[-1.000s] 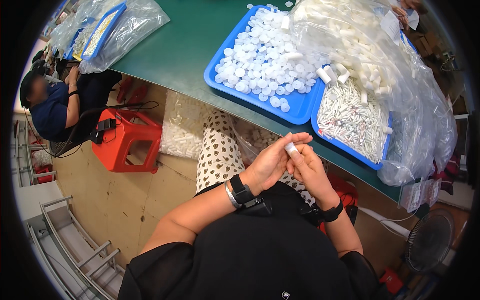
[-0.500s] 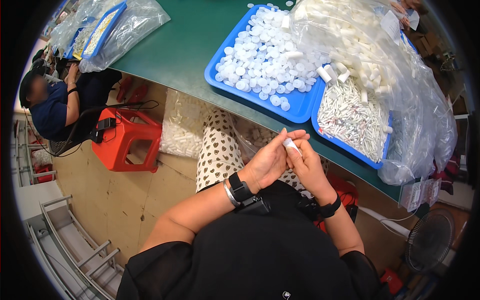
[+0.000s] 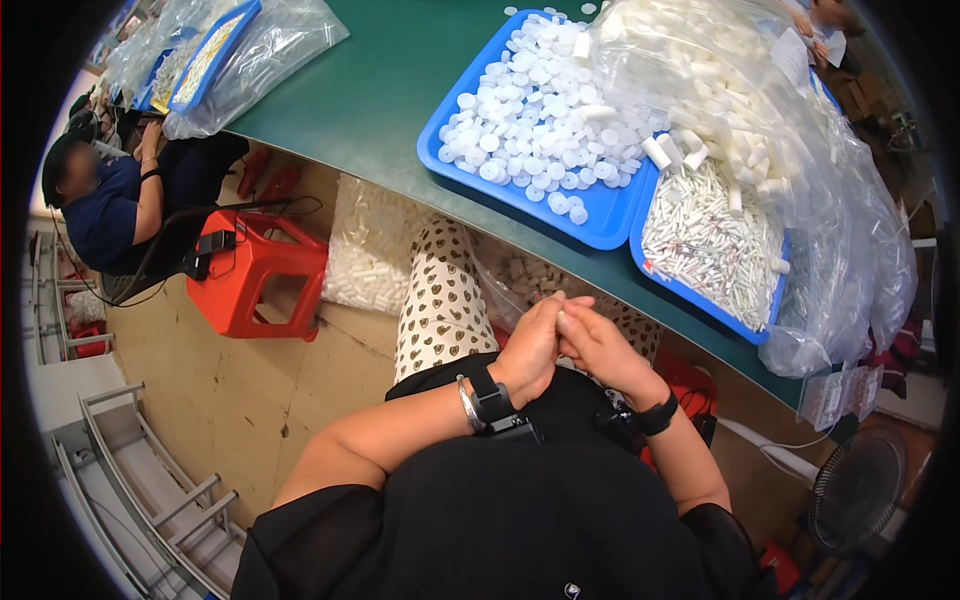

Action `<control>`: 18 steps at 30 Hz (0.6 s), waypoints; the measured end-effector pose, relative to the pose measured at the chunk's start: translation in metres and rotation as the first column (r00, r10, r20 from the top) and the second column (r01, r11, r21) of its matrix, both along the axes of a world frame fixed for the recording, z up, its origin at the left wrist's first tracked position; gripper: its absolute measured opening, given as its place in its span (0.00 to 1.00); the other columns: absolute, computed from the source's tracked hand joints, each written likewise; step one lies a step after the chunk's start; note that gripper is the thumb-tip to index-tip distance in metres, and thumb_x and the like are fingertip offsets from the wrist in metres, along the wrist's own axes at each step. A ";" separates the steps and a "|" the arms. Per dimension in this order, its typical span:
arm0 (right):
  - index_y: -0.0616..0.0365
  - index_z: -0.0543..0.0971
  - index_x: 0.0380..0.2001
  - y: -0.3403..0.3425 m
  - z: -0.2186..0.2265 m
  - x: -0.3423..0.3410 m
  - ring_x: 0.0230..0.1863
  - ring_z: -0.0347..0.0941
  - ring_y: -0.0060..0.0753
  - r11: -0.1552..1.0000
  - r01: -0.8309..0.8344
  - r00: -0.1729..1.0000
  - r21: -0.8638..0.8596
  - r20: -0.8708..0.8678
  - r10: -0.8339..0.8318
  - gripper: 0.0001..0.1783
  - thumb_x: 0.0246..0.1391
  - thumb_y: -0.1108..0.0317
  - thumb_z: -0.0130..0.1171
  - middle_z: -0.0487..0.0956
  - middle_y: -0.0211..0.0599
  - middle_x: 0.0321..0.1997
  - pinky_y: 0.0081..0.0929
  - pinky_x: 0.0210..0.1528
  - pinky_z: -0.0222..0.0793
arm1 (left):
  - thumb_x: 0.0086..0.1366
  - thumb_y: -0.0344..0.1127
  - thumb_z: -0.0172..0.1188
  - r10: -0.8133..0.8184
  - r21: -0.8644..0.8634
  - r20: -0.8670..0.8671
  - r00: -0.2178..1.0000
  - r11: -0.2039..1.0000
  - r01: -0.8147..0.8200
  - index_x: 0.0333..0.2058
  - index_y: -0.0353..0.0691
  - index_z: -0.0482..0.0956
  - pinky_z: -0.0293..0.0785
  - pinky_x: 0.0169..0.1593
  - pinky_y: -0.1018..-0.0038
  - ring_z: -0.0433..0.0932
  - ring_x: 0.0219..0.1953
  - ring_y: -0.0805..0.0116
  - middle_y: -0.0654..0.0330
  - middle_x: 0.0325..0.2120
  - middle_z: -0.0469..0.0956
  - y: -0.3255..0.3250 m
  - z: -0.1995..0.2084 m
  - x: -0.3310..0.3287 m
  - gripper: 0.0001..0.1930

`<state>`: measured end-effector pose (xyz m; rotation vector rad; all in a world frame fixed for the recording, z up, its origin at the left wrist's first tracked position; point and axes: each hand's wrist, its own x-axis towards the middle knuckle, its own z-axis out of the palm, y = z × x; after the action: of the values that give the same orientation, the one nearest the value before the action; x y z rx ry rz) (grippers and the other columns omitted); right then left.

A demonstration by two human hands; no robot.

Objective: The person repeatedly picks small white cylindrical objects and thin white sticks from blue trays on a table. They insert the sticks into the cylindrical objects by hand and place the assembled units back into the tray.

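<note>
A person's left hand [image 3: 530, 352] and right hand [image 3: 606, 352] meet, fingers overlapping; whether they grip anything is impossible to tell. Much seems left: 2 blue trays [image 3: 606, 228] hold loose discs [image 3: 530, 125] and sticks [image 3: 700, 232].

Left hand [image 3: 530, 350] and right hand [image 3: 608, 352] meet at the fingers [image 3: 577, 302], forearms [image 3: 420, 418] angled inward.

A workshop, by the look of it, with small parts in bulk: at twelve o'clock a green worktable [image 3: 390, 120] carries blue trays [image 3: 600, 232] heaped with pale discs [image 3: 535, 110] and thin white tubes [image 3: 700, 225], and between one and two a clear bag [image 3: 840, 230] bulges with white cylinders [image 3: 740, 150]. A co-worker [image 3: 105, 210] sits towards ten, near a red stool [image 3: 235, 295] (plain, backless seating).
</note>
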<state>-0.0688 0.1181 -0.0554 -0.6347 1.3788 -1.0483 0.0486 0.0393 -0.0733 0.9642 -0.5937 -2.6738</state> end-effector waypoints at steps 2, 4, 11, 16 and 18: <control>0.64 0.72 0.54 -0.001 -0.033 0.008 0.30 0.75 0.29 0.982 -0.048 0.944 -0.181 -0.329 -0.015 0.22 0.69 0.57 0.49 0.79 0.41 0.32 0.27 0.32 0.70 | 0.73 0.58 0.42 0.019 0.106 0.065 0.998 0.994 -0.026 0.47 0.40 0.75 0.70 0.53 0.67 0.74 0.45 0.68 0.60 0.49 0.75 -0.002 -0.014 -0.001 0.26; 0.69 0.70 0.54 -0.009 -0.028 0.000 0.43 0.79 0.49 0.992 -0.124 0.844 0.033 -0.523 0.123 0.28 0.63 0.54 0.55 0.80 0.59 0.42 0.38 0.45 0.72 | 0.73 0.58 0.42 0.001 0.246 0.106 0.994 0.969 -0.028 0.48 0.40 0.75 0.68 0.56 0.67 0.73 0.47 0.66 0.59 0.49 0.74 -0.012 -0.035 -0.002 0.26; 0.59 0.78 0.46 0.000 0.048 -0.016 0.33 0.80 0.46 0.942 -0.291 0.535 -0.169 -0.845 0.014 0.17 0.57 0.61 0.62 0.81 0.47 0.34 0.36 0.35 0.74 | 0.74 0.46 0.46 -0.144 0.126 0.174 0.974 0.984 0.123 0.54 0.31 0.68 0.71 0.55 0.68 0.75 0.51 0.65 0.54 0.47 0.76 -0.044 -0.007 0.008 0.23; 0.60 0.79 0.33 -0.001 0.081 -0.081 0.34 0.74 0.46 0.957 -0.072 -0.061 -0.281 -0.957 -0.285 0.04 0.56 0.72 0.58 0.78 0.41 0.33 0.39 0.37 0.70 | 0.73 0.39 0.52 -0.284 -0.600 0.087 0.955 0.751 0.277 0.44 0.35 0.77 0.73 0.42 0.80 0.77 0.37 0.76 0.61 0.37 0.80 -0.060 0.067 -0.018 0.12; 0.59 0.79 0.33 0.000 0.077 -0.105 0.38 0.72 0.44 0.975 -0.115 -0.248 -0.189 -0.945 -0.213 0.04 0.52 0.73 0.60 0.78 0.39 0.34 0.37 0.42 0.68 | 0.67 0.34 0.58 -0.048 -0.981 0.151 0.987 0.115 0.156 0.41 0.36 0.79 0.71 0.39 0.74 0.76 0.35 0.71 0.60 0.34 0.80 -0.077 0.067 -0.035 0.08</control>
<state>-0.1741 0.1184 0.0215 -1.9588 2.7906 -0.5010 0.0135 -0.0378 -0.0062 0.5231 -2.1493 -1.4869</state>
